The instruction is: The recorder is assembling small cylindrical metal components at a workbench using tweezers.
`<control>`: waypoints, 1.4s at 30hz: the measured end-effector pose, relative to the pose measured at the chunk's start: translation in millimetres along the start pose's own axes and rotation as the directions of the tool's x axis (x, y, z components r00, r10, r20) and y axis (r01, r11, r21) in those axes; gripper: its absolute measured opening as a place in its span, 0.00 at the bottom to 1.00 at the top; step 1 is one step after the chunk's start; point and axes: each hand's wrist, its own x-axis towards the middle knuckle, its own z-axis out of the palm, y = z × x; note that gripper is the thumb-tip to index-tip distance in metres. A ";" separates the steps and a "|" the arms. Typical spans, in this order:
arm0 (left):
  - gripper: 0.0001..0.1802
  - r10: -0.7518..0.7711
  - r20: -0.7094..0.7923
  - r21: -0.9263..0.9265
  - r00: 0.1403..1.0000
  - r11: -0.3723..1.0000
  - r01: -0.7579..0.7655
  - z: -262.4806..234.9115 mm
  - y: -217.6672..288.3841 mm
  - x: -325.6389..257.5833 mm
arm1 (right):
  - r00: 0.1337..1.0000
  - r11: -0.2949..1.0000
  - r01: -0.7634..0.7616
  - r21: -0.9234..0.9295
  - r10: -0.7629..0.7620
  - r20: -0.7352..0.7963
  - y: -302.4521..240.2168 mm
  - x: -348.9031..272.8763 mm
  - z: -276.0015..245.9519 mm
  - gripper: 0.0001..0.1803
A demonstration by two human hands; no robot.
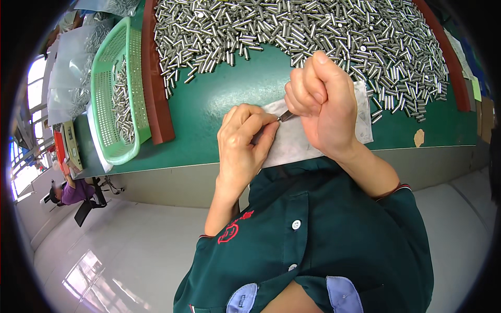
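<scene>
My left hand (242,140) is closed in a pinch. A tiny bright end of a metal pin (279,119) shows at its fingertips, with the rest hidden by the fingers. My right hand (330,101) is curled into a fist around a tool with a short grey metal tip (286,115); the grip covers its handle, so I cannot tell its exact kind. That tip meets or nearly meets the pin. Both hands are over a smudged whitish cloth (292,143) at the table's near edge.
Beyond my hands, a large heap of small metal pins (292,26) spreads over the green table (209,99). Reddish-brown strips (156,104) border it left and right. A green basket (138,104) with more pins stands at left, beside clear bags (68,73). Farther left is a person in purple (78,192).
</scene>
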 end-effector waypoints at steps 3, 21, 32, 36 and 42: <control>0.07 0.000 -0.005 -0.007 1.000 1.000 0.000 1.0 0.4 0.1 | 1.000 1.000 0.006 -0.011 -0.006 -0.002 -0.3 -0.2 0.7 0.22; 0.06 0.031 -0.067 0.017 0.997 0.999 -0.030 2.9 4.0 1.3 | 0.955 0.910 0.293 -0.292 -0.263 0.139 13.8 -8.7 10.2 0.20; 0.03 -0.285 0.011 -0.677 0.958 0.703 0.217 -6.7 0.7 1.0 | 0.961 0.956 0.268 0.122 -0.273 0.033 -25.4 -1.3 -10.7 0.21; 0.03 -0.326 0.066 -0.824 0.943 0.515 0.235 -5.8 -8.8 3.3 | 0.965 0.956 0.260 0.132 -0.263 0.001 -26.8 1.4 -15.1 0.21; 0.06 -0.251 0.033 -0.784 0.967 0.594 0.180 -3.4 -16.3 6.7 | 0.966 0.958 0.259 0.126 -0.260 -0.008 -26.4 1.0 -16.8 0.21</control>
